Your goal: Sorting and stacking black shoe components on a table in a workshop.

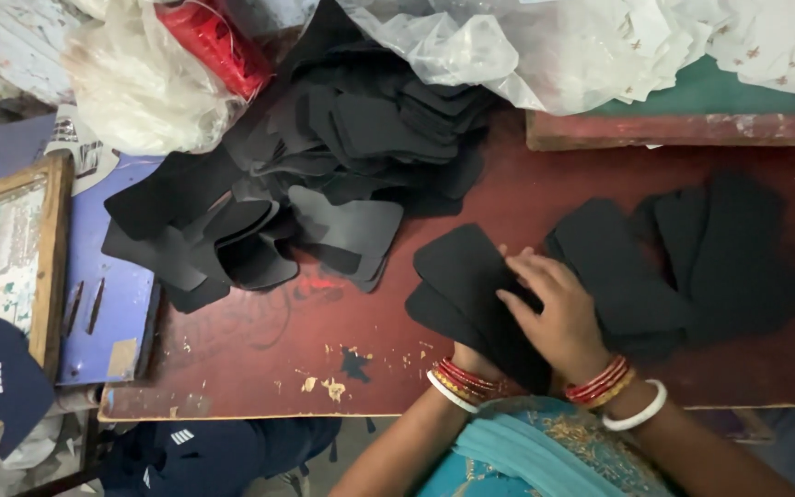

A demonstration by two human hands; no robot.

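On the red worktop (259, 350), right hand (554, 313) presses flat, fingers spread, on a small stack of black cutouts (462, 276). Left hand is hidden beneath it, grip unclear. Sorted pieces (710, 248) lie right; big unsorted heap (324, 184) remains upper left.

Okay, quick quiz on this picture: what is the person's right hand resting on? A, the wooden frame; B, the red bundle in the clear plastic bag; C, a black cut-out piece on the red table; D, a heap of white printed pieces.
C: the right hand lies with fingers spread on a black cut-out piece on the red table, far from the wooden frame, the red bundle and the white printed pieces.
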